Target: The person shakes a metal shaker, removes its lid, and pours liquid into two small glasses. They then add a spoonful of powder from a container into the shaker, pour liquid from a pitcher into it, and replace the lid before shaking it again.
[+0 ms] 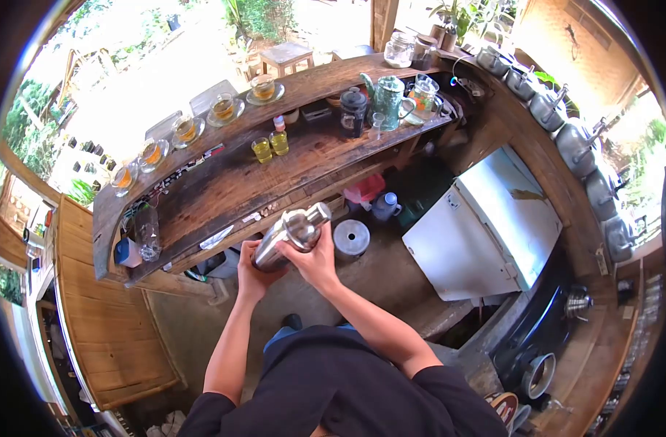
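A silver metal shaker [282,239] is held tilted in front of my body, its capped end pointing up and to the right. My left hand [254,273] wraps round its lower end. Around the upper part, near the shoulder of the shaker, my right hand [311,258] is closed. Beyond it, on the wooden counter [202,193], stand two small glasses of yellow-green liquid [262,150]. Several glass cups of amber drink on saucers [224,107] line the raised ledge. What is inside the shaker cannot be seen.
A black French press [353,113], a green pitcher [388,102] and a glass jug [424,93] stand at the counter's right. A white fridge [464,233] is on the right, with metal kettles [577,146] on a shelf beyond. A round metal stool [351,238] stands below the counter.
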{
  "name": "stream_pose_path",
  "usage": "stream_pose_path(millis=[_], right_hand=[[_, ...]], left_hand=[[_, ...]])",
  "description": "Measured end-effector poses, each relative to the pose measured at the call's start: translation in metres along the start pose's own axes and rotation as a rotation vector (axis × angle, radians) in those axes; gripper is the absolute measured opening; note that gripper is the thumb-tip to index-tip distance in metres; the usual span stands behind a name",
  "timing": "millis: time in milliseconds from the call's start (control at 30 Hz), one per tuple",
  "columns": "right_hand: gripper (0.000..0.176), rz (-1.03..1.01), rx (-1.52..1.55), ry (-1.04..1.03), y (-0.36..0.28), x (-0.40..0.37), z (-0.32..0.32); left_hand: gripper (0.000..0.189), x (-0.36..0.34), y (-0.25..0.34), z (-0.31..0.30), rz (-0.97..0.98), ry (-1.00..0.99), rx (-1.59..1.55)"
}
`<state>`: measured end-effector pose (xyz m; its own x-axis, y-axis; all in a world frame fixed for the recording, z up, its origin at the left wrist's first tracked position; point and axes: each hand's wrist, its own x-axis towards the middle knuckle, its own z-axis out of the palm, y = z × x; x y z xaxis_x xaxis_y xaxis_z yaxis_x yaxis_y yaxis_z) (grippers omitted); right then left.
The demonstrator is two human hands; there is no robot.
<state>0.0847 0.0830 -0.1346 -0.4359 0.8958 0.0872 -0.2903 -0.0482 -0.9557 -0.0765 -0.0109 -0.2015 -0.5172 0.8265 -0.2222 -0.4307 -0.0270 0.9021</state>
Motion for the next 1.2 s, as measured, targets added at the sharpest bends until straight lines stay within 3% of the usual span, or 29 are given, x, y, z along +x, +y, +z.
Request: stream_pose_path(millis=[67,100,200,233,267,333,367,400,467,533,600,633,667,733,800,867,933,1000,1033,1067,1100,1133,1200], right_hand=[[0.106,-0.08,0.085,0.005,-0.032,-0.017,0.023],[0.107,-0.167,0.169,0.0,-0.047,-0.023,0.032],[0.114,-0.738,0.055,0.008,-0.067,-0.022,0.051],[0.118,-0.736,0.105,0.001,-0.067,-0.023,0.06],[0.118,-0.735,0.098,0.009,-0.051,-0.026,0.065],[0.112,-0.636,-0.167,0.158,-0.006,-0.032,0.08],[0.101,-0.243,0.265,0.108,-0.006,-0.042,0.101],[0.092,-0.171,0.113,0.112,0.02,-0.036,0.099],[0.084,-0.046,0.31,0.215,0.02,-0.043,0.109],[0.095,-0.192,0.227,0.234,0.011,-0.059,0.116],[0.109,-0.516,0.176,0.226,-0.018,-0.072,0.125],[0.119,-0.709,0.017,0.212,-0.025,-0.067,0.118],[0.123,-0.826,0.042,0.196,-0.035,-0.063,0.121],[0.123,-0.875,0.151,0.15,-0.041,-0.062,0.131],[0.121,-0.793,0.044,0.217,0.001,-0.061,0.133],[0.1,-0.309,0.26,0.251,0.021,-0.069,0.146],[0.094,-0.093,0.237,0.275,0.04,-0.062,0.134],[0.09,-0.197,0.282,0.287,0.012,-0.077,0.135],[0.093,-0.289,0.151,0.308,-0.027,-0.09,0.14],[0.101,-0.643,-0.233,0.308,-0.034,-0.095,0.124],[0.105,-0.929,-0.483,0.236,-0.072,-0.095,0.116],[0.114,-0.961,-0.079,0.175,-0.083,-0.101,0.126],[0.131,-0.957,-0.038,0.136,-0.108,-0.12,0.126]], left_hand=[[0.077,-0.034,0.059,0.033,0.432,-0.025,0.674],[0.079,-0.031,0.067,0.028,0.442,-0.052,0.512],[0.076,-0.044,0.13,0.037,0.894,-0.077,0.664],[0.076,-0.044,0.142,0.033,0.973,-0.084,0.684],[0.076,-0.043,0.137,0.019,0.968,-0.093,0.68],[0.076,-0.031,0.112,-0.019,0.599,-0.11,0.597],[0.083,-0.023,0.096,-0.041,0.539,-0.105,0.7],[0.081,-0.023,0.086,-0.056,0.472,-0.115,0.726],[0.08,-0.031,0.081,-0.066,0.378,-0.188,0.704],[0.081,-0.037,0.095,-0.063,0.43,-0.202,0.717],[0.08,-0.052,0.13,-0.042,0.536,-0.228,0.572],[0.07,-0.055,0.15,-0.033,0.822,-0.244,0.668],[0.07,-0.053,0.159,-0.029,0.824,-0.249,0.667],[0.067,-0.051,0.173,-0.027,1.026,-0.253,0.662],[0.068,-0.041,0.15,-0.055,0.994,-0.261,0.676],[0.078,-0.032,0.106,-0.088,0.463,-0.268,0.567],[0.079,-0.039,0.092,-0.096,0.332,-0.252,0.67],[0.082,-0.051,0.112,-0.078,0.44,-0.286,0.71],[0.077,-0.063,0.133,-0.063,0.531,-0.302,0.689],[0.073,-0.074,0.155,-0.048,0.618,-0.316,0.668],[0.064,-0.082,0.176,-0.032,0.882,-0.344,0.625],[0.056,-0.088,0.194,-0.019,1.14,-0.368,0.576],[0.048,-0.093,0.214,-0.008,1.323,-0.459,0.529]])
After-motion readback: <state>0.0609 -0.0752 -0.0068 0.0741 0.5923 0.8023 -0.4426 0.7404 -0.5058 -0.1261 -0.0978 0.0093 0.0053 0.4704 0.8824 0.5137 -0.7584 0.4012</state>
